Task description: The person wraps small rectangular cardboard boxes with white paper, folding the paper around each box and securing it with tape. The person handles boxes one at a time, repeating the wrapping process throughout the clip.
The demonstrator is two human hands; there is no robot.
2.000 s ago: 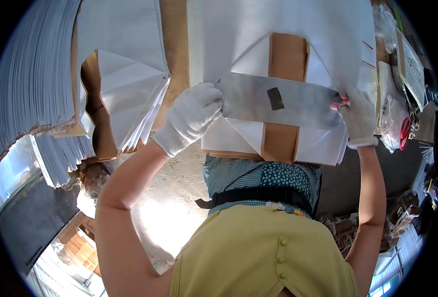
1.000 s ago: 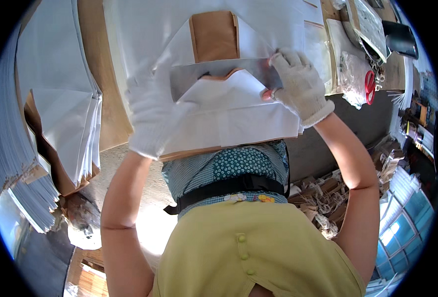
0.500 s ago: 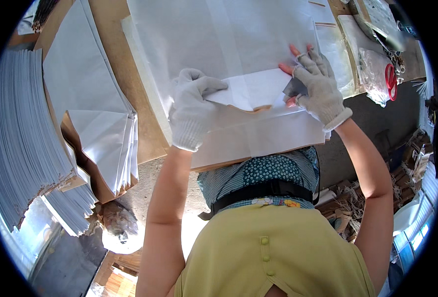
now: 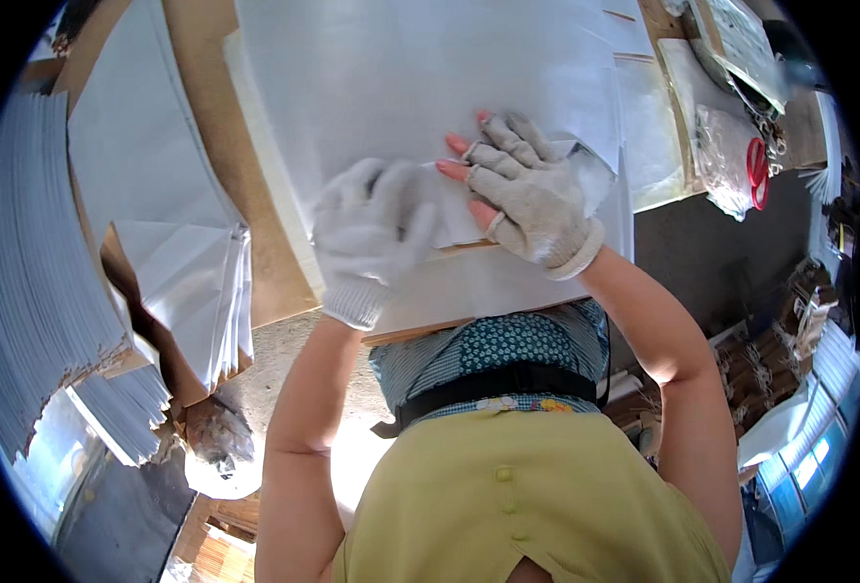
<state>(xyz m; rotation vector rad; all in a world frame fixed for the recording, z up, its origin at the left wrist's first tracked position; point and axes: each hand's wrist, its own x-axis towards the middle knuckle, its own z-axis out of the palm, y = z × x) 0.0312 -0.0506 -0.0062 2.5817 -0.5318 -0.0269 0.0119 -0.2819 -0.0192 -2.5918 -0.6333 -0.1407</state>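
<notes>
A large white paper sheet or bag [image 4: 371, 87] lies on a stack at the table in front of me, a narrow strip folded over near its front edge. My right hand [image 4: 532, 189], in a light glove with bare fingertips, lies flat on this folded strip with fingers apart. Past its knuckles shows a shiny pale triangular corner [image 4: 593, 175], perhaps part of the fold. At the strip's left end is my gloved left hand [image 4: 371, 223], curved over the paper. Motion blurs its fingers, so whether it holds anything cannot be made out.
Left of me stand a tall stack of white paper [image 4: 41, 262] and several folded white bags with brown insides [image 4: 187, 262]. Red-handled scissors [image 4: 757, 173] and a clear plastic bag [image 4: 724, 155] lie at the right table edge. A brown board [image 4: 284, 282] lies under the work.
My right hand has slid left along the folded strip and flattened onto it. My left hand has shifted slightly down and left, off the strip's end. The view has moved a little.
</notes>
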